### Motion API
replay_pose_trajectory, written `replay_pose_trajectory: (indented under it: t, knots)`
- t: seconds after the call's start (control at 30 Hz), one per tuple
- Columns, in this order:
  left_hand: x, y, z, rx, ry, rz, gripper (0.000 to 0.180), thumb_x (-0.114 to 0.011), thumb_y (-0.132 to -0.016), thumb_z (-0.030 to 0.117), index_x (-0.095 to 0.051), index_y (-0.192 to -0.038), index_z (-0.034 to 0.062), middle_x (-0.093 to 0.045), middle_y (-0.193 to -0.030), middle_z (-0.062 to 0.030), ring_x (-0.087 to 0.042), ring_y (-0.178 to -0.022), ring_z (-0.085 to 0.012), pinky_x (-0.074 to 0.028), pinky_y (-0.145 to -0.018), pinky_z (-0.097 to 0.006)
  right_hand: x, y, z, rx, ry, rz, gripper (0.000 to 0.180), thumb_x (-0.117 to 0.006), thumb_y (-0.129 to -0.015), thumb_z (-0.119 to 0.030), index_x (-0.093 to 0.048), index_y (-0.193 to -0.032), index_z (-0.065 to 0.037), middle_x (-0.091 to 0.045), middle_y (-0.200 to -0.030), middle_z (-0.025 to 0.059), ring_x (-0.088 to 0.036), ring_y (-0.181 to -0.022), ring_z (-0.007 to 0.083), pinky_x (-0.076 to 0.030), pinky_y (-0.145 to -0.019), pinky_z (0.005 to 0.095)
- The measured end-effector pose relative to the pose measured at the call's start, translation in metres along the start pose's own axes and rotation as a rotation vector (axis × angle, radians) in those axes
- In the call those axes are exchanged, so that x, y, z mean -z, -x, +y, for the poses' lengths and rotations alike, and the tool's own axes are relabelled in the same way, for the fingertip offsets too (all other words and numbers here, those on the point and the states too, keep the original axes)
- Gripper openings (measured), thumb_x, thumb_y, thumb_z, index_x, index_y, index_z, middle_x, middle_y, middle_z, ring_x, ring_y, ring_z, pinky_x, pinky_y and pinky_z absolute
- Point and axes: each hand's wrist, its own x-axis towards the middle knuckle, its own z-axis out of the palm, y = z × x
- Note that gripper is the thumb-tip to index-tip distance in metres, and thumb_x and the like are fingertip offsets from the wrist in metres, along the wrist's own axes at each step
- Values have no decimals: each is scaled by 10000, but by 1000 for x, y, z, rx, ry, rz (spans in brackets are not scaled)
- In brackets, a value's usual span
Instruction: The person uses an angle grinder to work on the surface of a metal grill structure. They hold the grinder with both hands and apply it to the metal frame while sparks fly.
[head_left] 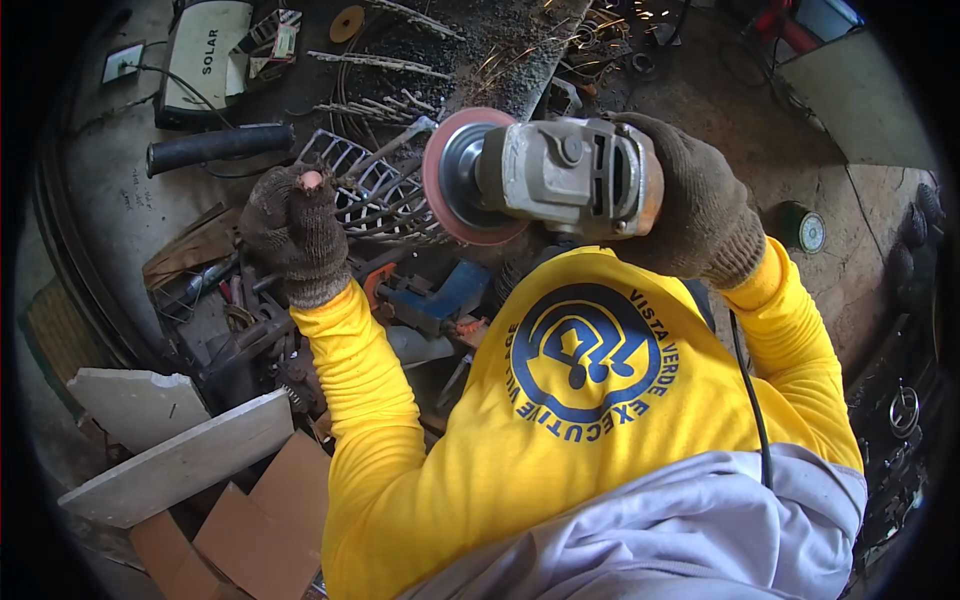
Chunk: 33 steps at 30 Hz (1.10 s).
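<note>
My right hand (695,195), in a brown knit glove, is wrapped round the rear of a grey angle grinder (570,175). The grinder's reddish disc (435,180) faces left, over the right end of a metal grille (385,185) of crossed bars. At the grille's left end, my left hand (295,230) is closed on its edge. A bare fingertip shows through this glove, while the exact grip is partly hidden by the fingers. A dark cord (745,400) hangs down over my yellow shirt on the right.
Bent metal rods (385,65) lie ahead, with orange sparks (635,15) at the far right. A black tube (220,150) and a pale box-shaped unit (205,60) are at left. Below sit a blue clamp-like tool (440,295), pale boards (190,455) and cardboard (270,520). A tin (803,228) stands right.
</note>
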Motion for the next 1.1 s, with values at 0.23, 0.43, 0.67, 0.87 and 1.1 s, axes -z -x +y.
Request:
replay_pose_trajectory:
  t: [0.23, 0.43, 0.67, 0.87, 1.1]
  knots:
    - [-4, -7, 32, -42, -72, -122, 253, -740, -874, 265, -708, -782, 32, -682, -707, -93, -651, -629, -238, -499, -632, -347, 13, -13, -21, 19, 169, -104, 833, -927, -569, -332, -577, -1289, -103, -682, -1122, 149, -679, -1006, 351, -555, -880, 414]
    - [-15, -19, 42, -62, -71, -163, 239, -747, -868, 254, -710, -766, 41, -678, -694, -91, -649, -620, -255, -503, -643, -362, 44, -19, -41, -30, 321, -139, 807, -929, -563, -290, -603, -1263, -57, -681, -1142, 155, -679, -1020, 353, -545, -902, 410]
    - [-13, -14, 40, -162, -128, -147, 229, -747, -873, 245, -709, -767, 46, -670, -698, -105, -647, -617, -285, -503, -620, -368, 43, -24, -42, -21, 257, -106, 826, -936, -567, -311, -592, -1273, -56, -682, -1137, 156, -686, -1008, 344, -546, -897, 401]
    - [-11, -16, 41, -188, -143, -152, 233, -747, -872, 254, -713, -770, 47, -671, -696, -103, -648, -617, -285, -506, -623, -372, 40, -16, -44, -65, 323, -201, 858, -942, -569, -313, -570, -1297, -51, -671, -1154, 172, -684, -1016, 348, -549, -895, 387]
    - [-10, -14, 37, -172, -142, -159, 254, -739, -875, 272, -719, -766, 43, -678, -699, -103, -661, -632, -285, -512, -633, -369, 44, -21, -35, -51, 342, -245, 905, -951, -539, -294, -554, -1314, -47, -661, -1179, 167, -679, -1028, 351, -545, -906, 399]
